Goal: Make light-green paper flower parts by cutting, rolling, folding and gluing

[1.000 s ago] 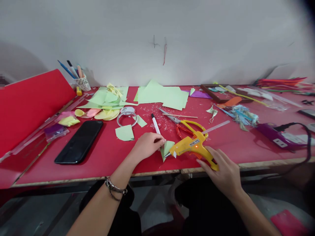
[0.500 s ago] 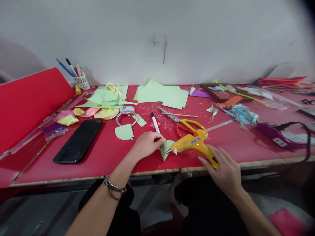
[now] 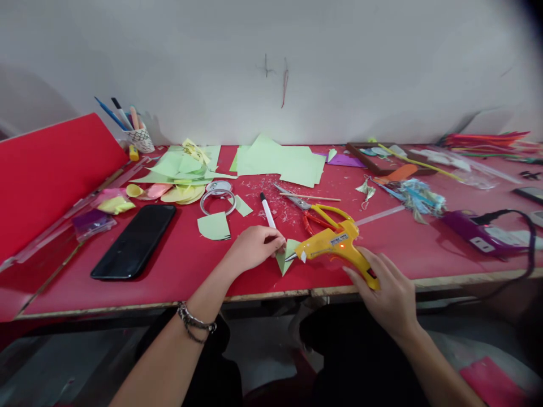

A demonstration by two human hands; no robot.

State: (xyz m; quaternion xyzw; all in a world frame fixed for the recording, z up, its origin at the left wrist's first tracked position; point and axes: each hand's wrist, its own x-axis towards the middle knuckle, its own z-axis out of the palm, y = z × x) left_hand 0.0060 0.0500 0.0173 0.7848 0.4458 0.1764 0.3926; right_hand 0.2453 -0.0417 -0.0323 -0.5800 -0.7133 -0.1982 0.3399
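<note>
Near the table's front edge, my left hand pinches a small folded green paper piece at its upper left. My right hand is wrapped round the handle of a yellow glue gun, whose red light is lit. The gun's metal nozzle points left and lies over the folded paper; whether it touches cannot be made out. A white marker with a black cap lies just beyond my left fingers. Behind the gun are scissors with red and yellow handles.
A black phone, cut green paper and tape rolls lie left. Green sheets are at the back. Right are a tassel bundle and a purple power strip with a black cable. A pen cup stands back left.
The glue gun's nozzle has shifted very slightly right over the folded paper. Both hands keep their holds, and the view has moved a little.
</note>
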